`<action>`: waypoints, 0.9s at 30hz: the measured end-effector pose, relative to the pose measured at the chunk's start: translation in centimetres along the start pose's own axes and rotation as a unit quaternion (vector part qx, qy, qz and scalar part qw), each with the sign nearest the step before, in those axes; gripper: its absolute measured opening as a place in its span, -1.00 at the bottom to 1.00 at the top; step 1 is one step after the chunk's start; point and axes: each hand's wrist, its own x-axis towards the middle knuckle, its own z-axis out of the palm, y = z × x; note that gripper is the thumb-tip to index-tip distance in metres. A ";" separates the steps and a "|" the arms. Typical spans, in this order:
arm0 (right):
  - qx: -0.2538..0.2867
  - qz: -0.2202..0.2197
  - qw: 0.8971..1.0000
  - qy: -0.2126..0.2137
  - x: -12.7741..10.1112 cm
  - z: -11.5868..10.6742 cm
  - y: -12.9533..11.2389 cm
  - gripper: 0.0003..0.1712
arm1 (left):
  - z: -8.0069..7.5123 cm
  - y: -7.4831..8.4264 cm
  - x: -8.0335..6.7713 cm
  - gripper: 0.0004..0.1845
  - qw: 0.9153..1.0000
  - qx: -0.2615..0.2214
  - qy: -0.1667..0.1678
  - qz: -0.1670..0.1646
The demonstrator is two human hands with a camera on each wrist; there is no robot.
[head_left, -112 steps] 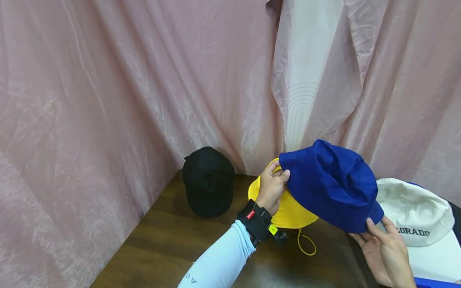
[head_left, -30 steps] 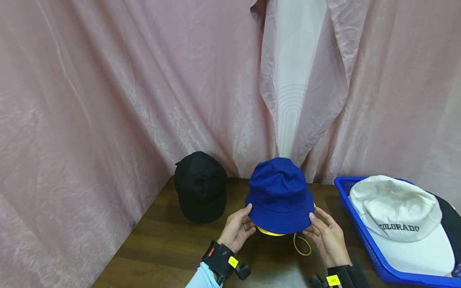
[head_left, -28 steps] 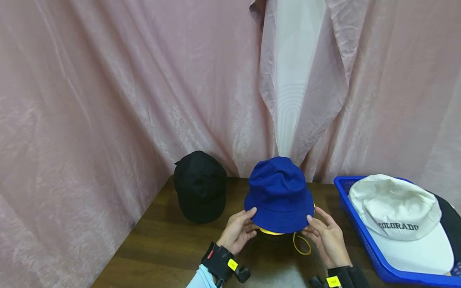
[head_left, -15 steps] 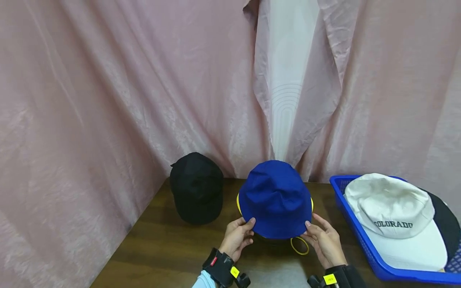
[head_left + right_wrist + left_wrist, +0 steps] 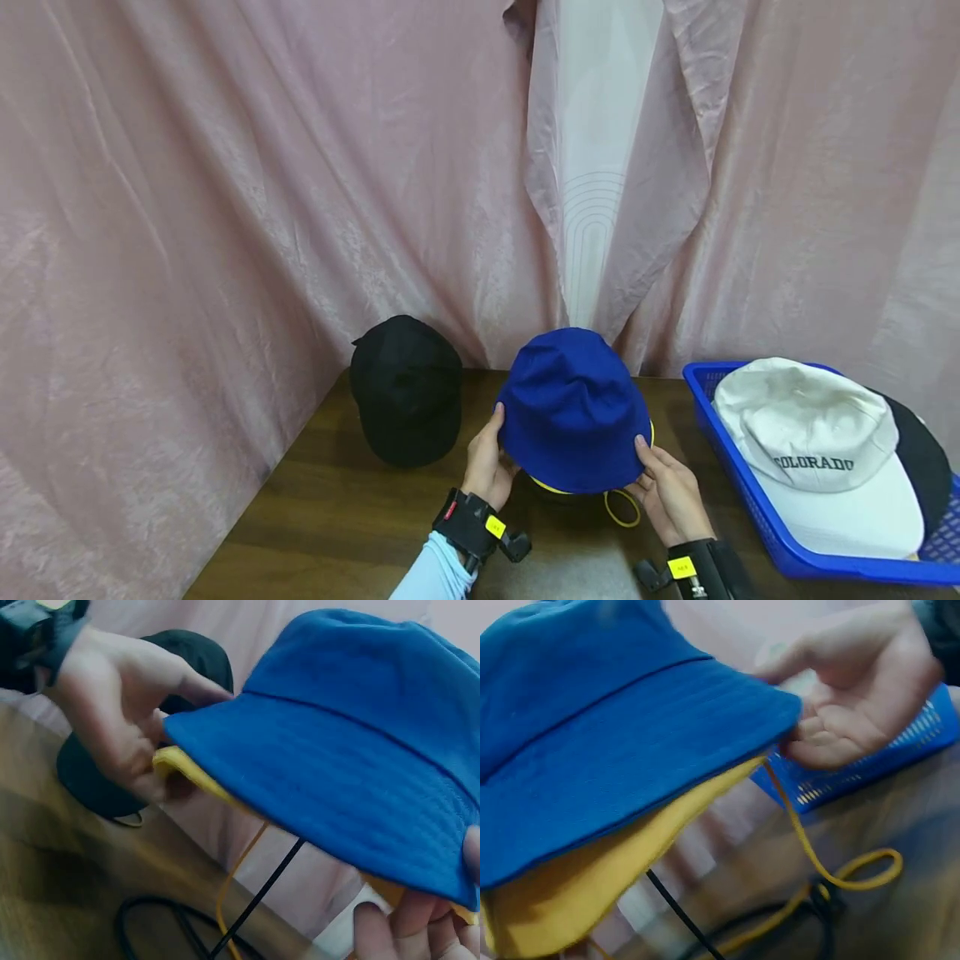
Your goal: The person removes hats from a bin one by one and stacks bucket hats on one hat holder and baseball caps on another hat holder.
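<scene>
Pink curtains (image 5: 337, 167) are hanging behind a wooden table (image 5: 337, 533), where we are seeing a blue bucket hat (image 5: 573, 408) covering most of a yellow hat (image 5: 570, 907), between a black cap (image 5: 407, 392) and a blue basket (image 5: 847, 568). We are losing the basket's right end past the view's edge, and inside it a white cap (image 5: 810, 425) is hiding much of a dark cap (image 5: 918, 467). Below the brims, a thin dark rod (image 5: 256, 900) is running down (we are failing to tell whether it is bearing the hats). Both forearms are slanting up from the lower edge. The left hand (image 5: 486, 467) is holding the blue brim's left side, thumb outside, fingers mostly hidden beneath; the right hand (image 5: 670, 492) is pinching the opposite side between thumb and fingers. We are not making out whether either grip is including the yellow brim.
</scene>
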 end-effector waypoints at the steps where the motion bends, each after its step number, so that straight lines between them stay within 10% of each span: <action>1: 0.002 0.000 1.000 0.004 0.1 0.1 -0.1 -0.72 | 0.2 0.2 0.3 -0.47 1.000 0.005 0.018 0.014; 9: -0.016 -0.009 0.999 0.028 0.8 0.3 0.5 -0.77 | 0.5 -0.3 0.3 -0.54 0.984 0.105 0.126 0.067; 20: 0.033 0.028 0.999 -0.012 0.6 0.9 0.5 -0.70 | 0.2 -2.6 -3.1 -0.42 0.996 0.017 -0.073 -0.044; 27: -0.010 0.024 1.000 0.001 0.5 1.5 0.6 -0.42 | 2.3 -4.6 -5.3 -0.52 0.996 -0.028 -0.076 -0.032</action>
